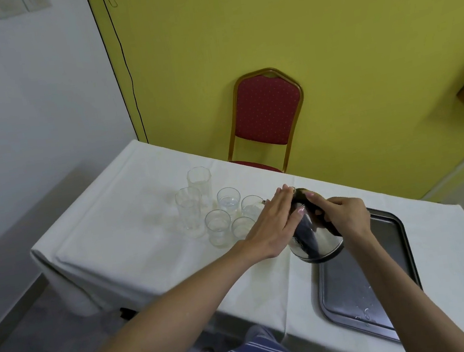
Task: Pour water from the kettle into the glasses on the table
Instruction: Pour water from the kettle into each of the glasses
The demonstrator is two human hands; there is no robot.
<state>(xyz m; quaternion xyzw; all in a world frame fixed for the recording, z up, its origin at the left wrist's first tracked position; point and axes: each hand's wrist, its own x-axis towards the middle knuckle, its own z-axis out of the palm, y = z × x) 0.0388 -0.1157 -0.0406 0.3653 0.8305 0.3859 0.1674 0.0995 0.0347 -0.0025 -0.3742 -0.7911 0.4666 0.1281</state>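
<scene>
A shiny steel kettle (314, 238) with a black lid and handle is tilted to the left, its spout over a short glass (251, 206). My right hand (341, 216) grips the black handle. My left hand (272, 223) lies flat against the kettle's lid and upper side, fingers together. Several clear glasses stand in a cluster left of the kettle: two tall ones (189, 211) at the back left and short ones (219, 230) in front. One short glass (229, 200) holds some water. The kettle's spout is hidden behind my left hand.
The table wears a white cloth (121, 243). A metal tray (357, 286) lies at the right, under the kettle's base. A red chair (265, 115) stands behind the table against a yellow wall. The table's left edge drops off near the glasses.
</scene>
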